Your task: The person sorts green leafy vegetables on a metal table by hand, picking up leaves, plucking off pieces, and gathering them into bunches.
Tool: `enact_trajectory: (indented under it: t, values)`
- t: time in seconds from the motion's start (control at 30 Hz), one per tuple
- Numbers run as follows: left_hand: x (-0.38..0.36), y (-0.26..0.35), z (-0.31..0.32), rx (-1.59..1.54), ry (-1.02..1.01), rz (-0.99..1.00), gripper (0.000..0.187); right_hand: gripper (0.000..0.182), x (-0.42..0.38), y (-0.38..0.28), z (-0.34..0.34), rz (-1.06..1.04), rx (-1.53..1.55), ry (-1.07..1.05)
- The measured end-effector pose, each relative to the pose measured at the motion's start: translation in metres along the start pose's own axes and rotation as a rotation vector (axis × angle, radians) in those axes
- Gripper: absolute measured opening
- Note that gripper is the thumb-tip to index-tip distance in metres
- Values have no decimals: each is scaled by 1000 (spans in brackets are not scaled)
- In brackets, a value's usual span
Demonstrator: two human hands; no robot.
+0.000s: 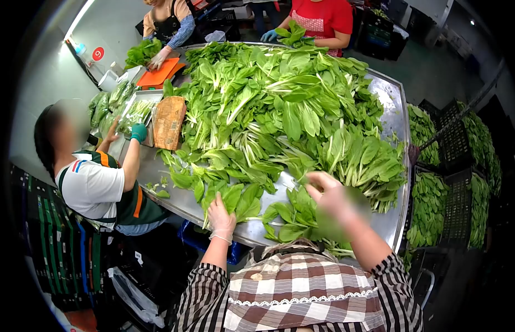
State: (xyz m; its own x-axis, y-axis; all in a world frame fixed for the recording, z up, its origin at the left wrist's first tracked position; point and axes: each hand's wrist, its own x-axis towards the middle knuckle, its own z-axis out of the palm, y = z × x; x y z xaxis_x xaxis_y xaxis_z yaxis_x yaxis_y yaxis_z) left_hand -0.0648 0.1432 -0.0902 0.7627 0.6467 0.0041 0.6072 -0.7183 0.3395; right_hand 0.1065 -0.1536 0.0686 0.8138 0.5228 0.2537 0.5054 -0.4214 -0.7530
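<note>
My left hand (220, 218), in a clear thin glove, is closed on a small bunch of leafy greens (247, 202) near the front edge of the metal table; the leaves hide part of its fingers. My right hand (330, 198) hovers over the table with thumb and fingers apart, nothing visible between them; a blur covers its back and wrist. Below and between my hands lies another small bunch of greens (293, 214). Ahead rises a large heap of the same long-leaved greens (291, 105) with pale stems.
At the left a co-worker (99, 188) handles greens in a tray (140, 110) beside a brown block (169, 123). Two more people stand across the table, near an orange board (159, 73). Black crates of greens (429, 205) stand at the right. The metal table (398, 105) has a raised rim.
</note>
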Motion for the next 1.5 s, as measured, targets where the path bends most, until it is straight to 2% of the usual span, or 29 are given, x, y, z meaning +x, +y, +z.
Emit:
enact_trajectory:
  t: [0.07,0.1,0.13,0.17,0.23,0.3,0.37,0.47,0.5,0.6,0.63,0.73,0.8,0.83,0.9,0.97,1.0,1.03,1.1,1.17,1.23,1.37,1.43,1.5]
  values:
    - [-3,-1,2,11,47,55,81,25,48,0,27,-186,122,31]
    - [-3,2,1,-4,4,39,85,24,72,-14,31,-173,101,30]
    - [-3,3,-4,-13,-42,25,90,20,101,-22,39,-321,32,137]
    - [-3,4,-8,-23,-91,11,96,17,129,-30,41,-294,-70,142]
    - [-2,4,-12,-42,-108,-2,98,19,185,-35,45,-461,-331,244]
    - [2,4,-14,-76,-103,-2,101,29,232,-26,51,-492,-530,225]
    - [-1,3,-18,-121,-81,1,103,32,265,-5,61,-497,-659,220]
    - [0,7,-36,-103,-152,-28,111,33,286,23,73,-499,-812,207]
    - [-1,9,-42,-89,-174,-36,112,29,288,23,72,-424,-884,123]
    - [2,9,-61,-77,-248,-30,118,11,289,32,66,-464,-974,144]
    - [4,9,-70,-82,-285,-29,120,12,285,29,60,-504,-957,181]
    - [11,7,-90,-93,-376,-6,125,2,270,13,31,-590,-805,286]
    - [15,2,-99,-122,-390,47,125,17,251,-4,-2,-576,-679,372]
    - [16,0,-103,-134,-397,72,126,19,238,-8,-17,-492,-633,393]
    - [21,2,-103,-248,-265,161,104,12,213,5,-38,-256,-177,446]
    - [33,-1,-100,-371,-125,236,89,10,184,7,-59,-341,-186,595]
    - [45,12,-101,-395,33,315,61,11,166,23,-66,-288,-98,647]
    - [61,24,-102,-413,68,310,53,12,146,39,-68,-237,-12,700]
    - [98,58,-106,-464,184,358,32,16,98,41,-65,196,214,727]
    - [142,87,-100,-416,334,440,22,20,58,69,-50,375,405,762]
    - [183,111,-92,-254,417,461,21,24,31,98,-29,455,696,838]
    - [225,156,-97,-14,314,330,28,24,19,108,-21,638,783,719]
    - [244,157,-97,17,144,318,30,24,22,97,-31,704,945,698]
    - [242,168,-116,-143,-20,104,26,22,24,88,-44,632,1076,766]
